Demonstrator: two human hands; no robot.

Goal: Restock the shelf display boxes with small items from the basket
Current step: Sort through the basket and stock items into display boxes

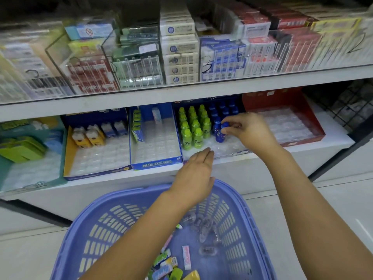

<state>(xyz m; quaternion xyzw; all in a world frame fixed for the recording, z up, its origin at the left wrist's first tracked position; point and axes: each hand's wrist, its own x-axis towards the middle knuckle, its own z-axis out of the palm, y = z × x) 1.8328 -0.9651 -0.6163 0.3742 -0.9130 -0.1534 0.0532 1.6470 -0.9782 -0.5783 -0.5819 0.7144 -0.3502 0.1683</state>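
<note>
- Placement was judged to be the step in hand: one blue bottle (220, 136) was held upright at the front of the blue rows (222, 110), inside the display box (228, 148) on the lower shelf (141, 175).
- The bottle was taken by its cap in the grip of the right hand (250, 132). Thumb and fingertips were pinched round the top, and the remaining fingers were loosely curled.
- Its base was seen at the level of the clear moulded tray, but whether it was fully seated in a pocket could not be told.
- By judgement, the base would best be lowered straight into the free pocket, and the pinch released only once the bottle was felt to stand.
- A tilted release was thought likely to topple the neighbours: another blue bottle stood just beside it, and the green bottles (193, 126) were packed close on the left.
- The left hand (193, 174) was held open with its fingers straight and together. Nothing was carried in it, and it hovered near the front edge of the box, where the box could be steadied if needed.
- Below, in the purple basket (105, 201), flat packets and clear plastic shells were seen; no further blue bottles could be made out.
</note>
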